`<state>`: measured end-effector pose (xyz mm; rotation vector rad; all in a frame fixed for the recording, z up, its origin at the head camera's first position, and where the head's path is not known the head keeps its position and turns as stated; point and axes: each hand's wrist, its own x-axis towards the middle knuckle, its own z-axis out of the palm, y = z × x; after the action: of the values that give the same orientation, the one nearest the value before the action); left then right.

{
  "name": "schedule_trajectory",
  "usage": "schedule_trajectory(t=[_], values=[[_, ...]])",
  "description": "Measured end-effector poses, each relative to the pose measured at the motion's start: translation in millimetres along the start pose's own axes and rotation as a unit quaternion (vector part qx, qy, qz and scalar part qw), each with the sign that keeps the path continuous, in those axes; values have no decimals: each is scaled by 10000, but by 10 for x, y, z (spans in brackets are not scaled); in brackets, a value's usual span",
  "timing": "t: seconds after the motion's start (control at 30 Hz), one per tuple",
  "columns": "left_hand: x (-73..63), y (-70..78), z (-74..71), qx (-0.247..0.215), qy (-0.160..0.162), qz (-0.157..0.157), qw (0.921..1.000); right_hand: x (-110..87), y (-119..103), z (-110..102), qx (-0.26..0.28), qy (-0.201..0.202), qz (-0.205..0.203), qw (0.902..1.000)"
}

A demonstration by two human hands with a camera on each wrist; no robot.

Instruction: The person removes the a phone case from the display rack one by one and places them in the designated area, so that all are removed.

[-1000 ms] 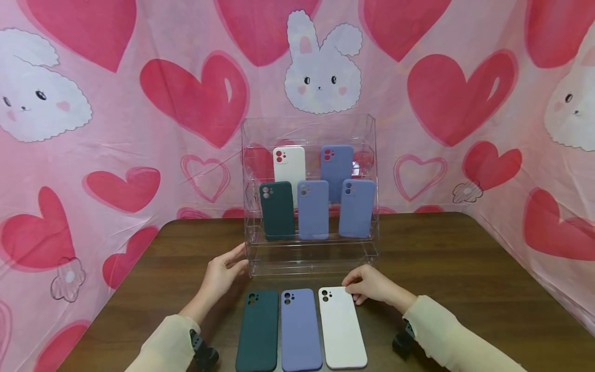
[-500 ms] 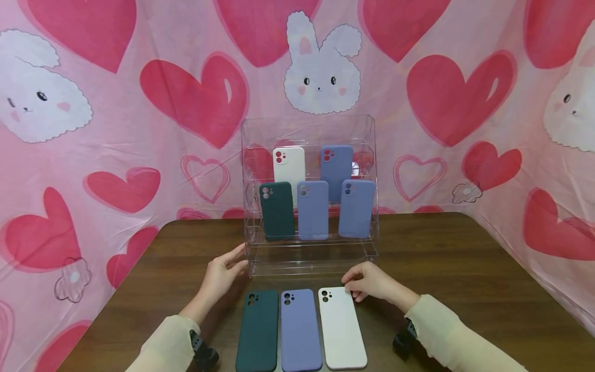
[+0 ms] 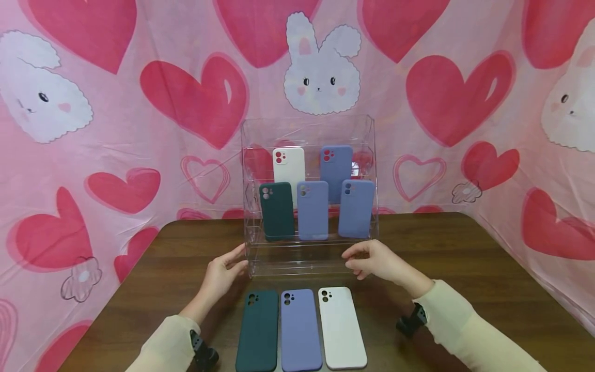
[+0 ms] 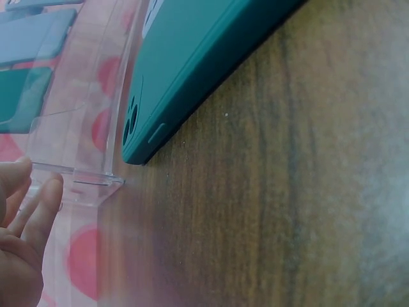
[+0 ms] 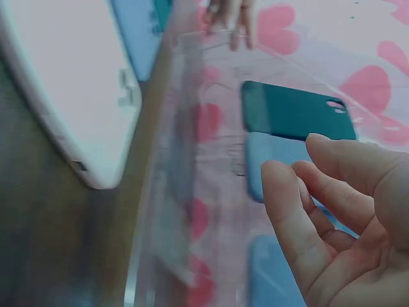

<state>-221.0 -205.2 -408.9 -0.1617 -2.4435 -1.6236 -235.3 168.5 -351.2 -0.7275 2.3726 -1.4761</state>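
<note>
A clear tiered display stand [image 3: 307, 268] stands at mid-table. My left hand [image 3: 218, 276] touches its lower left side with fingers extended. In front of the stand's lower right lies my right hand [image 3: 383, 262], raised, its fingers loosely bent around nothing. Three phone cases lie in a row on the table: dark green [image 3: 257, 330], lavender [image 3: 301, 330] and white [image 3: 343, 330]. Higher on the stand lean a white phone case [image 3: 289, 164] and a blue one. A tier lower are a green phone case [image 3: 278, 212] and two blue ones.
The brown wooden table [image 3: 446, 248] reaches back to a pink heart-and-rabbit cloth [image 3: 260, 98]. The stand's lowest front tier holds no case. Each wrist wears a small black camera [image 3: 203, 354].
My right hand has left the upper right corner of the white phone case and risen towards the stand. The left hand has stayed at the stand, and the cases have not moved.
</note>
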Motion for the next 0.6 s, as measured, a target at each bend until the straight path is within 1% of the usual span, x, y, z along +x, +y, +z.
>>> schedule_trajectory(t=[0.2, 0.4, 0.6], values=[[-5, -1, 1, 8, -2, 44, 10000, 22, -206, -172, -176, 211, -191, 9994], [-8, 16, 4, -9, -4, 30, 10000, 58, -417, -409, -468, 670, -497, 9954], [-19, 27, 0, -27, -22, -7, 10000, 113, -570, -678, -422, 1149, -560, 9909]])
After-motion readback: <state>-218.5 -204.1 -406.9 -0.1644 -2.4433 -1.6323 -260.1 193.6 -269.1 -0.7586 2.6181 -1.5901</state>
